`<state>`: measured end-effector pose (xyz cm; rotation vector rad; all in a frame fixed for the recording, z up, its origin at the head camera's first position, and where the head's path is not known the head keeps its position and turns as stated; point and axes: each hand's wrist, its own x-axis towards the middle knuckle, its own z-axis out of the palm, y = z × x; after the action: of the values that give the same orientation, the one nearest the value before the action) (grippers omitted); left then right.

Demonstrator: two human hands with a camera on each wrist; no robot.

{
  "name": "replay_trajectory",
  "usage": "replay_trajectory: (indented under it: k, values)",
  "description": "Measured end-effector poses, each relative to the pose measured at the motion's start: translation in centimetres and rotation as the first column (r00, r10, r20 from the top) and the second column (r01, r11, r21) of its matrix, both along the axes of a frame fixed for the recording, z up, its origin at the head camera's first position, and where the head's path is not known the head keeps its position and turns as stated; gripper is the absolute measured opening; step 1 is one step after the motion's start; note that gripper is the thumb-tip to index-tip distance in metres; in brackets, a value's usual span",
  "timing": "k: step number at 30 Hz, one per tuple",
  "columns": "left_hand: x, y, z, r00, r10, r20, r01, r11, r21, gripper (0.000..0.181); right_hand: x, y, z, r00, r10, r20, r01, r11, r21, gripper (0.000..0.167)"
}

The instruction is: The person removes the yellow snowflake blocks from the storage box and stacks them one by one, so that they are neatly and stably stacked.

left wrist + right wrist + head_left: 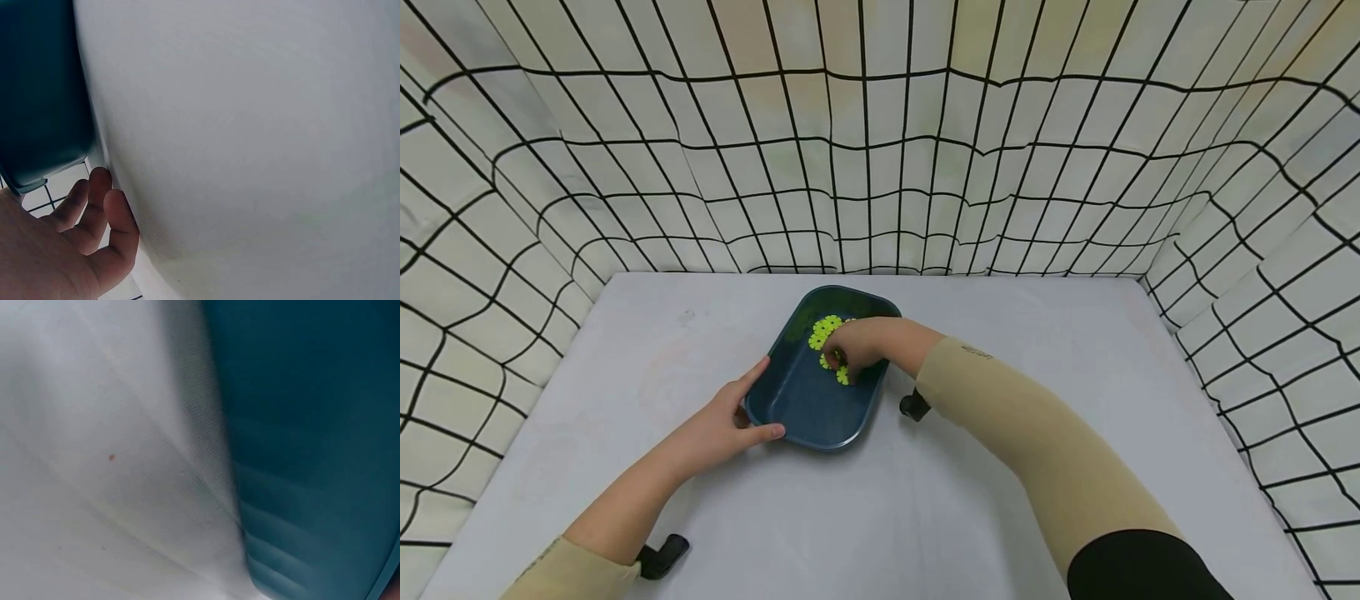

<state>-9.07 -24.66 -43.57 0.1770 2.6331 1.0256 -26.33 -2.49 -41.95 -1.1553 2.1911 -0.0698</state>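
A dark blue plastic tub (797, 417) stands tilted in outline on the table, several yellow-green flower-shaped discs (826, 327) lying in its far half. At its near left corner, my left hand (730, 421) holds the rim, thumb over the near edge and fingers along the left side. The left wrist view shows fingers (94, 212) of that hand bent beside the tub wall (44, 81). My right hand (861, 343) reaches over the right rim into the tub. Its curled fingers pinch at a disc, partly hidden by the hand. Only the tub's outer wall (306, 437) fills the right wrist view.
A white cloth (1000, 517) covers the table. Black netting (865, 150) over pale walls rises along the back and both sides. Black wrist camera mounts (664, 557) stick out from both forearms, the right one close to the tub's right side.
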Motion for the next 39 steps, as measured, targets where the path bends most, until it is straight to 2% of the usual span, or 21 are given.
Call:
replay_trajectory:
  k: [21,32,39]
  values:
    - [0.0,0.1,0.2,1.0,0.007,0.02,-0.007,1.0,-0.009,0.105,0.6,0.4,0.2,1.0,-0.001,0.021,0.001,1.0,0.006,0.021]
    - [0.1,0.2,0.0,1.0,0.006,0.015,-0.006,1.0,0.0,0.105,0.0,1.2,0.2,0.992,-0.078,0.102,0.087,0.993,-0.083,0.018]
    - [0.0,0.1,-0.1,1.0,0.008,0.018,-0.008,1.0,-0.009,0.105,-0.5,1.5,0.2,0.987,-0.09,0.133,0.109,0.985,-0.137,0.017]
